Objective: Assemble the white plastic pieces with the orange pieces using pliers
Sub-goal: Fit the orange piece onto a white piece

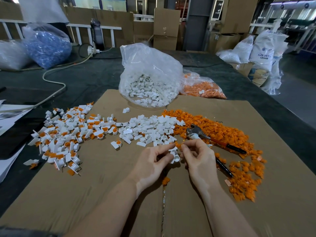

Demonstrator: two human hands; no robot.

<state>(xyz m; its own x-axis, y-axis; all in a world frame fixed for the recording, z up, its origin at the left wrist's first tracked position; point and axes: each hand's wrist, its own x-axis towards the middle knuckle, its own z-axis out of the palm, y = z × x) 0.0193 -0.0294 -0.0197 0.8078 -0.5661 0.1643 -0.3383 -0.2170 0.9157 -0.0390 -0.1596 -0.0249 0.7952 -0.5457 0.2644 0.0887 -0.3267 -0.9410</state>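
My left hand [154,162] pinches a white plastic piece [175,155] between thumb and fingers over the cardboard sheet [106,182]. My right hand [196,157] meets it from the right and pinches a small orange piece [178,144] just above the white one. The pliers [198,132], metal jaws and orange-black handles, lie behind my right hand on the heap of loose orange pieces [222,132]. Loose white pieces [150,129] are piled in the middle. Assembled white-and-orange pieces [63,137] are spread at the left.
A clear bag of white pieces [150,77] stands at the cardboard's far edge, with a bag of orange pieces [203,88] to its right. A cable [56,77] and a bag of blue parts [46,47] lie far left. Papers [10,117] sit at the left edge.
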